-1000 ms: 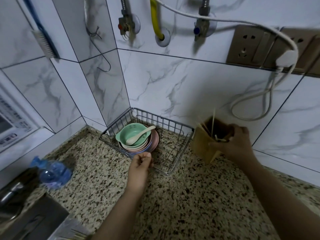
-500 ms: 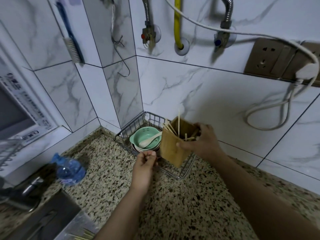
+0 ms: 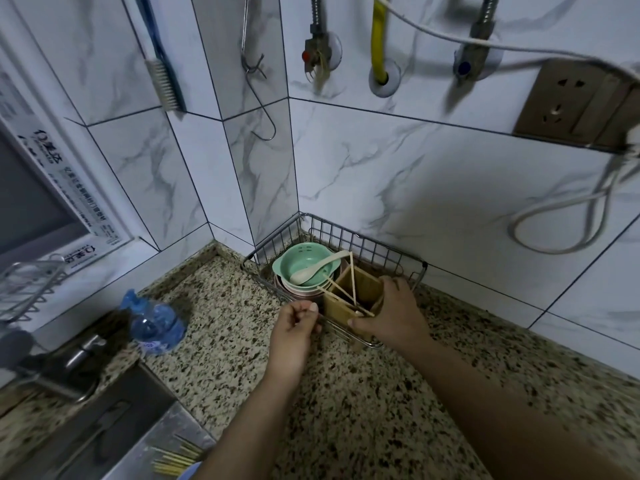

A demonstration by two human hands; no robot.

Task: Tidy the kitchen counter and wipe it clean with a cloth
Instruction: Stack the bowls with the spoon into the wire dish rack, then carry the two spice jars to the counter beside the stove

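A person's right hand (image 3: 391, 315) now sets a wooden chopstick holder (image 3: 349, 301) inside the wire basket (image 3: 388, 252) in the tiled corner, where half a second earlier the holder was held in the air over the basket's front rim and a second ago was out to the right of it. The right grip is clamped on the holder's near edge and right side, with loose chopsticks (image 3: 341, 291) leaning out of it toward the stacked bowls (image 3: 304, 271). The left hand (image 3: 298, 323) stays at the basket's front wire as before, fingers pinched together on the rim. The top bowl is green and carries a pale spoon (image 3: 317, 270); it sits just left of the holder, close enough that the chopsticks cross its edge. On the speckled granite surface (image 3: 363, 410), a blue water bottle (image 3: 156, 327) lies near the sink (image 3: 93, 434), well apart from the basket. A brush (image 3: 165, 81) hangs on the left wall. Pipes (image 3: 379, 36) and a white cable (image 3: 554, 223) run along the back wall by a socket (image 3: 568, 100). More sticks (image 3: 176, 457) lie at the sink's near edge.
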